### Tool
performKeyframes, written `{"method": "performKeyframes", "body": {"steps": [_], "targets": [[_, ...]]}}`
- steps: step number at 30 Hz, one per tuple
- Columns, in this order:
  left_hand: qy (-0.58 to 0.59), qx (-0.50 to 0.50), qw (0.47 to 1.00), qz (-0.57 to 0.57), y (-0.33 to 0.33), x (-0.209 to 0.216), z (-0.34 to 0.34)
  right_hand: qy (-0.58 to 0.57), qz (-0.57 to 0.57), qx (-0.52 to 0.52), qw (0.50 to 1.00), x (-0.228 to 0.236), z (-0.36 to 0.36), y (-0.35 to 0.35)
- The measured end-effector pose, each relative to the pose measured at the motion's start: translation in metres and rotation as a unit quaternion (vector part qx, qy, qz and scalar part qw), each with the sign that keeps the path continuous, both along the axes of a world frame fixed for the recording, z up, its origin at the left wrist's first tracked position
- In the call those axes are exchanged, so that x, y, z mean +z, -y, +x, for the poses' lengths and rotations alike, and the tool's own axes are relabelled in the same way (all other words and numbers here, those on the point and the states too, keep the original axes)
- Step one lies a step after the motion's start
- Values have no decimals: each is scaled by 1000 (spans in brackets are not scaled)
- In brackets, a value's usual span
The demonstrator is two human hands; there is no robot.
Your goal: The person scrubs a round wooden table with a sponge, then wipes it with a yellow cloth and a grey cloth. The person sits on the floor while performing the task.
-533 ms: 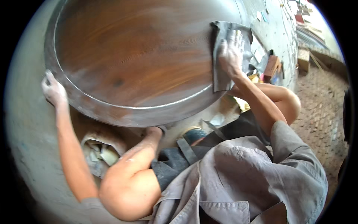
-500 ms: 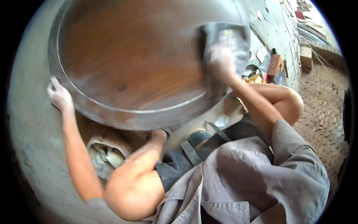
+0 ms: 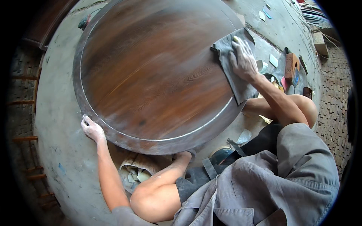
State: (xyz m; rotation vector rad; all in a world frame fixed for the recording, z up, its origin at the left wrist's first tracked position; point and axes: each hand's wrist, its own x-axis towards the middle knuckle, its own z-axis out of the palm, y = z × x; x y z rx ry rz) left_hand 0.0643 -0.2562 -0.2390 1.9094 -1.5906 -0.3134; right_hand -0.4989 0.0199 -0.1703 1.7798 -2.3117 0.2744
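A large round wooden tabletop (image 3: 151,75), brown with a grey rim, lies tilted on the concrete floor in front of me. My left hand (image 3: 91,130) grips its rim at the lower left. My right hand (image 3: 243,58) presses a grey cloth (image 3: 233,69) flat against the wood near the right edge. The cloth hangs down over the rim. My bare knees show below the tabletop, and a grey shirt fills the lower right.
A bag with pale scraps (image 3: 134,173) sits under the tabletop by my left knee. A small brown wooden box (image 3: 291,66), paper scraps (image 3: 273,60) and other small items lie on the concrete (image 3: 56,113) at the right. Brick paving (image 3: 333,101) lies far right.
My right hand has slid the cloth across the right side of the wood, back toward the rim. My left hand keeps its hold on the edge.
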Motion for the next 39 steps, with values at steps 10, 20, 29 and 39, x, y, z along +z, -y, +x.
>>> {"method": "performKeyframes", "body": {"steps": [10,20,29,39], "targets": [[42,-14,999,2,1,0,3,256,-15,163,953,3,257,76],[29,-21,999,11,-3,9,-7,-14,105,-48,993,-5,23,91],[48,-18,999,6,-8,15,12,8,30,125,992,-20,56,135],[34,-39,998,18,-8,8,-6,217,-102,164,957,-14,191,239]]}}
